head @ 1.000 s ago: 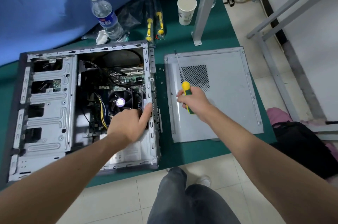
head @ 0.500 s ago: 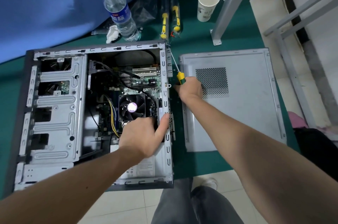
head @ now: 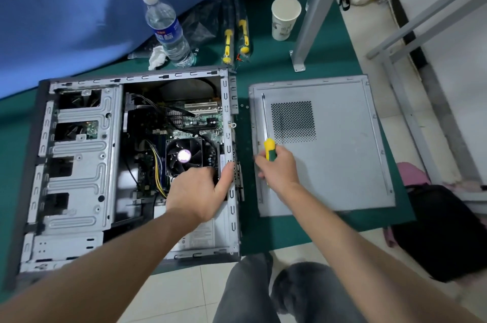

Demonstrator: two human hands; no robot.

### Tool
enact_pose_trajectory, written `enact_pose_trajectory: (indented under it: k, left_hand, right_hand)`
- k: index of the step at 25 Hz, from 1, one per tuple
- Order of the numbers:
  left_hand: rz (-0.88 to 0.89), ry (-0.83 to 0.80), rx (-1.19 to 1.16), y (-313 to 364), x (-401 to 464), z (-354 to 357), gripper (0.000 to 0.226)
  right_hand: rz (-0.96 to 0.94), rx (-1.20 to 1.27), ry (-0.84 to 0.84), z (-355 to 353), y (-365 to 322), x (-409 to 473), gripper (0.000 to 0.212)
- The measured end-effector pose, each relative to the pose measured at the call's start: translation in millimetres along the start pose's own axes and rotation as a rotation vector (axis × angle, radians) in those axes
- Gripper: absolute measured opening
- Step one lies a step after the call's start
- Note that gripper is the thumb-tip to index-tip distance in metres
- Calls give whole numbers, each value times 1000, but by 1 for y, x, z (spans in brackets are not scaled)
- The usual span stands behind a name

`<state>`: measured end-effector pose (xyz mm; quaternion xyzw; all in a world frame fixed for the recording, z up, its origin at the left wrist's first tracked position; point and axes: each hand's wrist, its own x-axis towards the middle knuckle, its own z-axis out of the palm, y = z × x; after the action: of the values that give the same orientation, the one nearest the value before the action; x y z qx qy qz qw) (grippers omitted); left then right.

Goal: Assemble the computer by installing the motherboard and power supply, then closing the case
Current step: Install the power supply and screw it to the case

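Green floor mat [head: 266, 228] — open grey metal computer case [head: 79, 177] beside its detached side panel [head: 342, 154].
Right hand [head: 276, 170] clenches the yellow-green screwdriver [head: 269, 150]; left hand [head: 197, 191] grips the case's edge, fingertips hidden inside.

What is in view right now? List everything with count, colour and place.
open grey metal computer case: 1, grey, left on green mat
black CPU fan: 1, black, inside case
grey metal side panel: 1, grey, right of case
clear plastic water bottle: 1, white cap, behind case
white paper cup: 1, behind panel
yellow-handled tools: 2, bagged, behind case
yellow-green screwdriver: 1, in right hand
left hand: on case's rear edge
right hand: over panel
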<state>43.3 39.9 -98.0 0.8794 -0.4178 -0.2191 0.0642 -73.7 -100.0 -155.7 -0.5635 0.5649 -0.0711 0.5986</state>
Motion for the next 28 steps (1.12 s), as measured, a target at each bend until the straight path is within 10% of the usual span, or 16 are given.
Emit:
enact_pose_trajectory:
  k: [16, 20, 28]
  left_hand:
    - [183, 390, -115, 26, -23, -10, 32]
    - [491, 176, -263, 60, -48, -6, 26]
    - [242, -65, -813, 79, -71, -8, 13]
  right_hand:
    - [34, 107, -330, -67, -10, -102, 18]
    - [29, 106, -379, -72, 0, -110, 25]
    - [33, 238, -381, -84, 11, -118, 26]
